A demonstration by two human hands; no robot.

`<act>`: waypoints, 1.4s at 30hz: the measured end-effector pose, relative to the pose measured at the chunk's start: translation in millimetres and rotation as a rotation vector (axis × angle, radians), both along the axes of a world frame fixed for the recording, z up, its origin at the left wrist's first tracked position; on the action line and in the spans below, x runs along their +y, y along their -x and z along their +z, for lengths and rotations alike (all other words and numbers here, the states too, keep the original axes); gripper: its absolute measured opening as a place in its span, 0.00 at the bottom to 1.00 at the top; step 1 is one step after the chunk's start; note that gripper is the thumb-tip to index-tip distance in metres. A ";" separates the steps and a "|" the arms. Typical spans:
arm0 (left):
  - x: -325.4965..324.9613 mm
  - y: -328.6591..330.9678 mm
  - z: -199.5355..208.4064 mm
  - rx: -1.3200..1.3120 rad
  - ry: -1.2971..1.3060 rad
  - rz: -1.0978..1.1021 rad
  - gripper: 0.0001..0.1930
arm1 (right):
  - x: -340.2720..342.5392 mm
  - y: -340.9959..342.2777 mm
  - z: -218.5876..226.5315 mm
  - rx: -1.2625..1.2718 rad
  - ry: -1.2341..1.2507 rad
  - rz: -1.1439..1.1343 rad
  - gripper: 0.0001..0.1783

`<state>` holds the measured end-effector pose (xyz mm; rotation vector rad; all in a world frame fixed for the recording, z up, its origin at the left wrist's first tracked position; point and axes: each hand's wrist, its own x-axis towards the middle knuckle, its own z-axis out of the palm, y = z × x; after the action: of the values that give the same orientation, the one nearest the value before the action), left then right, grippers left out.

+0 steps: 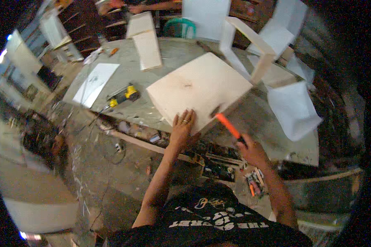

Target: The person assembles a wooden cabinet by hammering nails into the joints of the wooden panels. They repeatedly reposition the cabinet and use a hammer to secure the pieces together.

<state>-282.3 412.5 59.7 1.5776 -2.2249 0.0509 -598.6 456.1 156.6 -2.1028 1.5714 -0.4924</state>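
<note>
A pale wooden box-like piece point(198, 88) sits near the middle of the workbench, turned at an angle, with a small dark mark on its top face. My left hand point(183, 128) lies flat on its near edge, fingers spread, a ring on one finger. In my right hand point(252, 151) is a hammer point(228, 124) with an orange and black handle. The hammer's dark head is at the near right edge of the box; whether it touches the wood I cannot tell. To the left of the box lies a yellow and black power drill point(124, 96).
A white sheet point(96, 84) lies at the bench's left. Pale boards point(147, 49) stand behind, and an open wooden frame point(257, 45) is at back right beside white wrapping point(294, 109). Beyond the bench are a green chair point(180, 26) and another person's arm point(158, 6).
</note>
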 end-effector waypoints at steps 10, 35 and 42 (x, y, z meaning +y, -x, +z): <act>92.1 50.1 11.2 0.598 -0.023 -0.113 0.16 | -110.0 292.4 -165.7 -0.111 0.347 -0.626 0.22; -154.0 -153.3 -33.5 1.339 0.032 0.295 0.23 | -276.8 65.0 -169.5 -0.868 -0.144 -0.487 0.37; -163.6 -127.9 91.6 1.396 0.223 0.257 0.19 | -176.2 77.3 -108.2 -0.672 -0.088 -0.684 0.38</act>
<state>-154.3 248.9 151.3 1.1289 -0.8861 -0.5353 -675.9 279.9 48.4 -1.0867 1.7780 -1.1796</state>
